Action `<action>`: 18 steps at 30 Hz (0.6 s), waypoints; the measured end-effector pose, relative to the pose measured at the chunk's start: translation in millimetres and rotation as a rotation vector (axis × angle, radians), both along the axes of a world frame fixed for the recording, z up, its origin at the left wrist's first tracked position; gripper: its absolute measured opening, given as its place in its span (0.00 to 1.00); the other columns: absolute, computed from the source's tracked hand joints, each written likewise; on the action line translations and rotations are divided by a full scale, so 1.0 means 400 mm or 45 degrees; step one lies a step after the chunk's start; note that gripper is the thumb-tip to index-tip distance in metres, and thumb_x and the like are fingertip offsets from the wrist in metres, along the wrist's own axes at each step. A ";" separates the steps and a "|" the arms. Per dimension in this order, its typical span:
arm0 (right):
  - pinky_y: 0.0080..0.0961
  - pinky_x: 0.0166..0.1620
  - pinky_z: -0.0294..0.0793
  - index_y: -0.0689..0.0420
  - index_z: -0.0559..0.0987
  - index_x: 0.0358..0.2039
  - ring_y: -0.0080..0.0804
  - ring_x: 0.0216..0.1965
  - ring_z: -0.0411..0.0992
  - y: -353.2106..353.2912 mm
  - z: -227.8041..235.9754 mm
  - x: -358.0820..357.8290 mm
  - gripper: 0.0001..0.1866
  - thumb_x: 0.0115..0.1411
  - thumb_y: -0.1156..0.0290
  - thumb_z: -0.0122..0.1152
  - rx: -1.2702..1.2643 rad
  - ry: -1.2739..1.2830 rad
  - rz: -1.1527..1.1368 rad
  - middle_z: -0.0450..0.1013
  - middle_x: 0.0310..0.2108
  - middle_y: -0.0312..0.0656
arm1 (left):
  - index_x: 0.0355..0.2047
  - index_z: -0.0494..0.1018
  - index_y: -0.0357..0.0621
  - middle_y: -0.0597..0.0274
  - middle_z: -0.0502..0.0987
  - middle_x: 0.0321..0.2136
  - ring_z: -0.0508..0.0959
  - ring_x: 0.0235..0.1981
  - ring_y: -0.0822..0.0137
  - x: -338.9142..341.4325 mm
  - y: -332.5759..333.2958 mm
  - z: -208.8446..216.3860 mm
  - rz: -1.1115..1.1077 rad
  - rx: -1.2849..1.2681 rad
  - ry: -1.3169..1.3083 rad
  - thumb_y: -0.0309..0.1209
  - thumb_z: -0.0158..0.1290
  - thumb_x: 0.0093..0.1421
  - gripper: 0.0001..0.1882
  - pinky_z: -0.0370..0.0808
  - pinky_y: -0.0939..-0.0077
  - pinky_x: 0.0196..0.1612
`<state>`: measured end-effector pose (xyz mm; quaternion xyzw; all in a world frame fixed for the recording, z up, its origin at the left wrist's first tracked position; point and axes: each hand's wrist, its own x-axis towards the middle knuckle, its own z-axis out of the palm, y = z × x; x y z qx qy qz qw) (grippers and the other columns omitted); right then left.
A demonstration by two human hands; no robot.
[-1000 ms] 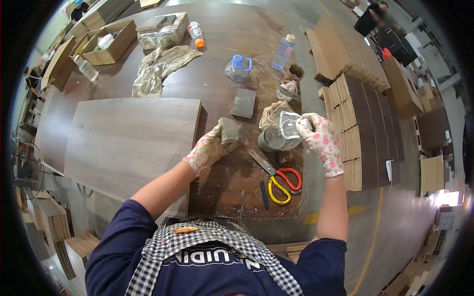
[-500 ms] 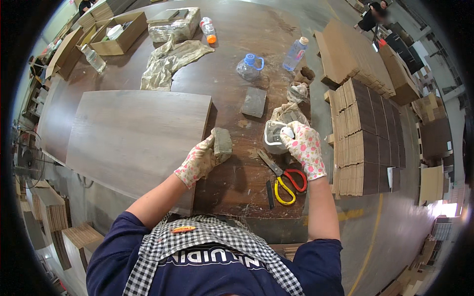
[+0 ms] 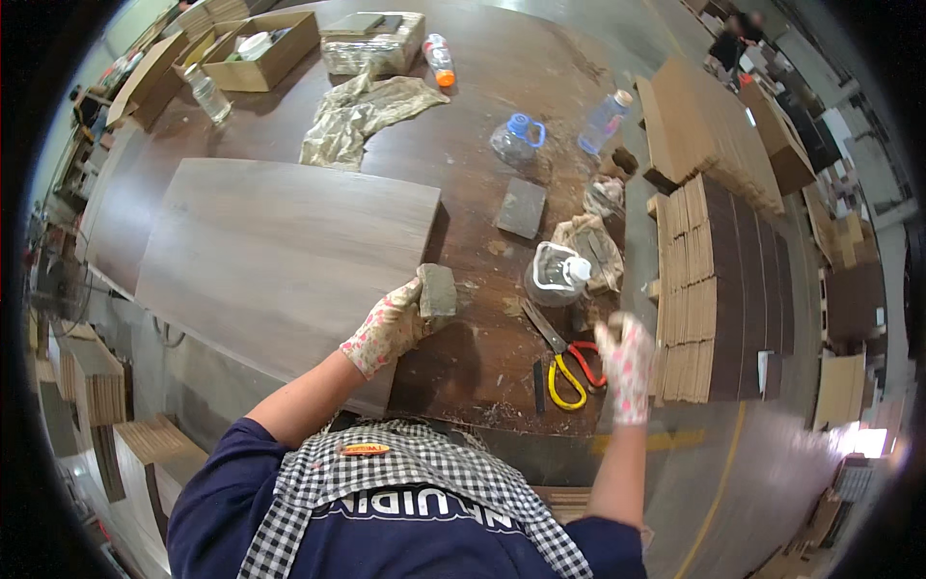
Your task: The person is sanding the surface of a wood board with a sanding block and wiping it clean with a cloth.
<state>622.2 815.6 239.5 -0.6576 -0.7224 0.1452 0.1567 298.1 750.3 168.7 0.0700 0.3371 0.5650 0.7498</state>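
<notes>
My left hand (image 3: 386, 333), in a floral glove, is closed around a worn grey block (image 3: 437, 292) just off the right edge of a wood-grain panel (image 3: 289, 232). My right hand (image 3: 627, 362), gloved alike, is in the air at the table's right side, its fingers smeared by motion. Below and left of it lie scissors (image 3: 561, 362) with one yellow and one red handle. A clear plastic container (image 3: 550, 275) with a white rim stands just beyond them, a white cap (image 3: 578, 269) at its right side. Farther back lies a second grey block (image 3: 521, 207).
Crumpled cloth (image 3: 593, 251) lies beside the container. A blue-capped jug (image 3: 518, 138) and a clear bottle (image 3: 605, 123) stand farther back. Crumpled paper (image 3: 362, 116), a wrapped bundle (image 3: 373, 43) and an open box (image 3: 265, 58) occupy the far left. Stacked cardboard (image 3: 685, 289) borders the right.
My right hand has let go of the white cap at the container and moved right and nearer. The left hand keeps its grip on the block. The whole view has shifted slightly.
</notes>
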 end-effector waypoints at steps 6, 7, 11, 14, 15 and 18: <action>0.40 0.48 0.68 0.57 0.65 0.53 0.48 0.46 0.65 -0.178 -0.144 0.009 0.35 0.43 0.68 0.67 -0.152 -0.498 0.259 0.65 0.45 0.50 | 0.55 0.61 0.38 0.55 0.71 0.48 0.72 0.48 0.59 -0.005 -0.024 -0.020 0.014 0.027 -0.053 0.47 0.56 0.56 0.34 0.71 0.60 0.51; 0.41 0.48 0.67 0.58 0.64 0.54 0.48 0.46 0.65 -0.187 -0.141 0.004 0.36 0.43 0.68 0.66 -0.213 -0.436 0.243 0.64 0.45 0.49 | 0.55 0.62 0.38 0.55 0.71 0.48 0.72 0.49 0.58 0.000 -0.025 -0.020 -0.034 0.011 -0.048 0.46 0.56 0.56 0.33 0.71 0.59 0.51; 0.38 0.45 0.70 0.58 0.64 0.54 0.44 0.41 0.69 -0.231 -0.162 0.008 0.37 0.41 0.72 0.64 -0.114 -0.115 0.379 0.68 0.41 0.49 | 0.54 0.64 0.42 0.57 0.70 0.49 0.71 0.49 0.60 -0.020 -0.010 -0.009 -0.101 0.105 -0.085 0.45 0.54 0.58 0.29 0.70 0.60 0.51; 0.23 0.38 0.72 0.60 0.63 0.57 0.27 0.36 0.70 -0.269 -0.150 -0.019 0.37 0.43 0.74 0.60 -0.611 0.784 0.034 0.71 0.39 0.41 | 0.54 0.64 0.45 0.58 0.71 0.49 0.72 0.49 0.62 -0.095 0.020 0.005 -0.043 0.216 -0.051 0.46 0.52 0.59 0.27 0.70 0.60 0.51; 0.22 0.40 0.72 0.60 0.63 0.57 0.24 0.36 0.70 -0.274 -0.149 -0.036 0.38 0.43 0.72 0.65 -0.653 0.946 0.007 0.71 0.40 0.41 | 0.54 0.64 0.46 0.57 0.71 0.49 0.72 0.49 0.63 -0.122 0.033 0.003 0.016 0.237 -0.085 0.46 0.52 0.59 0.27 0.71 0.61 0.50; 0.19 0.39 0.72 0.63 0.62 0.57 0.24 0.36 0.71 -0.255 -0.127 -0.183 0.35 0.48 0.72 0.65 -0.615 1.411 0.053 0.71 0.41 0.42 | 0.54 0.64 0.45 0.56 0.71 0.49 0.72 0.49 0.60 -0.192 0.099 -0.020 0.063 0.355 -0.287 0.46 0.51 0.60 0.27 0.72 0.61 0.49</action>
